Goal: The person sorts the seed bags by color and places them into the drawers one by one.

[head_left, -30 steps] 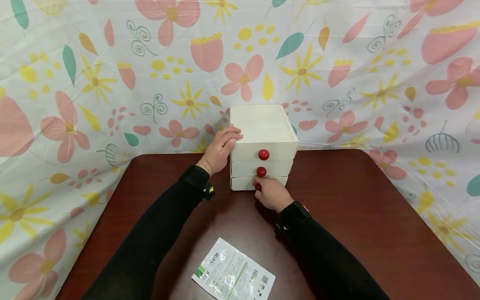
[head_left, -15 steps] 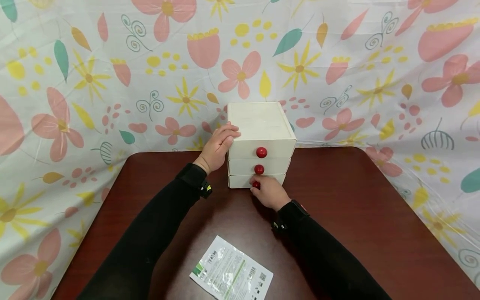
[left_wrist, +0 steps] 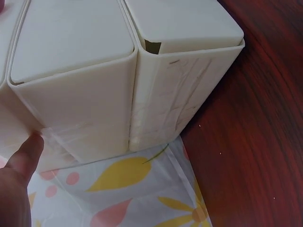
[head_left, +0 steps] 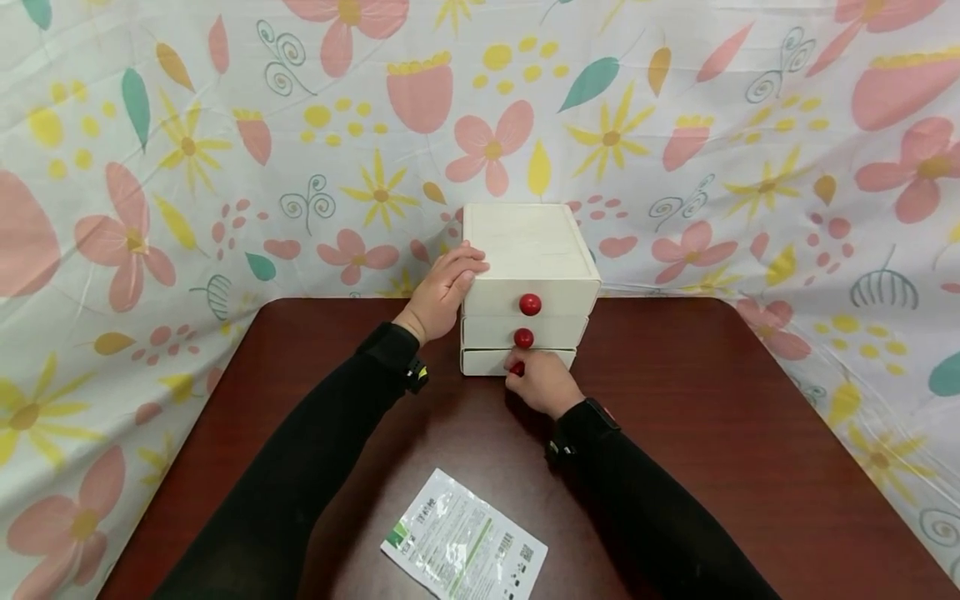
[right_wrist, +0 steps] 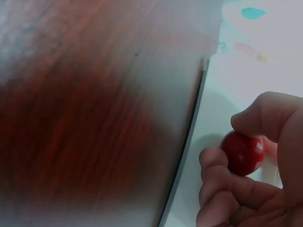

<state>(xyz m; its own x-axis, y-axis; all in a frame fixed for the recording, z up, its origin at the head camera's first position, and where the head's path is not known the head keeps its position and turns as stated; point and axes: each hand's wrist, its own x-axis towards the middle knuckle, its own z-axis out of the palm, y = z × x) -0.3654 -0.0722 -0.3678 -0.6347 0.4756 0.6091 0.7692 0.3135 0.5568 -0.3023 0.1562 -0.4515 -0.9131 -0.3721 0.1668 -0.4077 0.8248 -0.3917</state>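
Note:
A white three-drawer cabinet [head_left: 528, 242] stands at the back of the table, each drawer front bearing a round red knob. My left hand [head_left: 438, 293] rests against its left side, the fingertips over the top edge. One finger touches the side wall in the left wrist view. With thumb and curled fingers, my right hand [head_left: 546, 383] pinches the red knob [right_wrist: 244, 152] of the bottom drawer [head_left: 483, 362]. In the left wrist view, a small dark gap shows at one corner of that drawer's front.
Nearer on the dark red-brown table [head_left: 675, 433] lies a white and green printed packet [head_left: 465, 537], between the two forearms. A floral cloth [head_left: 300, 150] hangs close behind the cabinet and runs down both sides of the table.
The right hand's fingers have shifted slightly around the bottom knob, the thumb now below it. The left hand keeps its place on the cabinet. The head view has moved a little.

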